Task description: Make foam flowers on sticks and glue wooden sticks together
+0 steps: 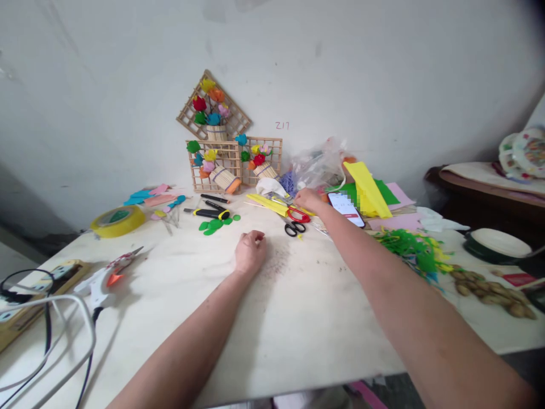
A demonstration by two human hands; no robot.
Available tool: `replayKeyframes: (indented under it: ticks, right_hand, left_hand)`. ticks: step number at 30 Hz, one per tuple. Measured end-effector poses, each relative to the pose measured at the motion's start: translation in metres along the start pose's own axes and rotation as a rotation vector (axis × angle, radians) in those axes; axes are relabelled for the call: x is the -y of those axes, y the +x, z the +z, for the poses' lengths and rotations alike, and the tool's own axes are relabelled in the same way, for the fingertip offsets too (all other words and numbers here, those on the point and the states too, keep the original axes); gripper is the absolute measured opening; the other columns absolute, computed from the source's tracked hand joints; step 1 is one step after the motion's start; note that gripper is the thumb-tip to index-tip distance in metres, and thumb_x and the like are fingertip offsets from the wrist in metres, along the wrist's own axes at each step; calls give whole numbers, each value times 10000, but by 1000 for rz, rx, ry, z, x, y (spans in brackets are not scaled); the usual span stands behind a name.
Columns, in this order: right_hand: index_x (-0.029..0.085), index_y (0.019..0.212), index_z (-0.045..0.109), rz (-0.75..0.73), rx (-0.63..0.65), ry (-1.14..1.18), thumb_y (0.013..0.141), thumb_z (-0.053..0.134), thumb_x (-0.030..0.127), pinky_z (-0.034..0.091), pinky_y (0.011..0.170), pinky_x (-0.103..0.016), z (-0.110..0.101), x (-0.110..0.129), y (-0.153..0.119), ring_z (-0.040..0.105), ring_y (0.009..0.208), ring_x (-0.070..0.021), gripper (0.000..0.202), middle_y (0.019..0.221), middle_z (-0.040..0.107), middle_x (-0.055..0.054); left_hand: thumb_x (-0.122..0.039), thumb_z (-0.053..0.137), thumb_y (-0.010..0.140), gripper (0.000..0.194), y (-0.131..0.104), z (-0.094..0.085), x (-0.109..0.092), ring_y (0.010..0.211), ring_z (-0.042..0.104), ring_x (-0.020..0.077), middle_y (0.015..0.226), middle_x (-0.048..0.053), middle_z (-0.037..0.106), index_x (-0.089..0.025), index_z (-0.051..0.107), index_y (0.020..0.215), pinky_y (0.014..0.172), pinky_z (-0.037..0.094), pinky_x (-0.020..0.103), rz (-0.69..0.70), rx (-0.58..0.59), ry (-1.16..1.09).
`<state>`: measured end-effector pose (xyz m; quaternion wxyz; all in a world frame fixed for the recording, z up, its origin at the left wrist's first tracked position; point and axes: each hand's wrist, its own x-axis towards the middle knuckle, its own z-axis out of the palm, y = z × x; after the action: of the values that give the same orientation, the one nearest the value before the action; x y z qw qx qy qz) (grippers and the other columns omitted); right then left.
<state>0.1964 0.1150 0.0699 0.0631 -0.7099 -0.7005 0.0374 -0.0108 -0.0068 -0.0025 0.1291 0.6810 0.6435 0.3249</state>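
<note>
My left hand (250, 251) rests on the white table with its fingers curled in; whatever they may hold is hidden. It is beside a scatter of fine dark bits, to the right of several green paper pieces (215, 225). My right hand (308, 200) reaches to the back of the table, above the red-handled scissors (298, 215) and next to a phone (346, 209). Its fingertips are too small and blurred to show what they touch. Black-handled scissors (294, 228) lie just in front, and folded yellow paper (267, 204) lies to its left.
Bamboo lattice frames with paper flowers (215, 165) lean on the wall. At left are yellow tape (118, 221), a glue gun (106, 278) and a power strip (40, 295) with loose cables. Green paper shreds (400, 247), peanuts (489, 292) and a bowl (498, 245) lie right.
</note>
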Motion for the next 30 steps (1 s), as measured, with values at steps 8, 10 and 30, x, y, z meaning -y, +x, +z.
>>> replayKeyframes:
  ticks: [8,10,30]
  right_hand:
    - [115,1030,675,-162,217,-245,645,627,376,478,662,-297,8,23,-34,643,861,-277,467,1002,685,-151]
    - [109,1025,678,-145,221,-268,618,631,315,483,666,-313,14,24,-33,645,864,-288,458,975,690,-159]
    - [119,997,673,-160,82,-197,585,601,378,480,652,-305,23,26,-4,644,820,-263,493,923,695,-147]
  left_hand:
    - [-284,521,802,282,-8,12,-5,1151,456,240,1180,66,605,-158,619,1035,985,378,354,401,101,227]
    - [-308,504,819,293,-8,13,-5,1153,453,241,1199,64,596,-161,613,1048,983,375,363,403,107,260]
    - [-418,441,853,424,-9,15,-7,1238,405,240,1327,84,502,-166,550,1175,1045,306,392,393,164,315]
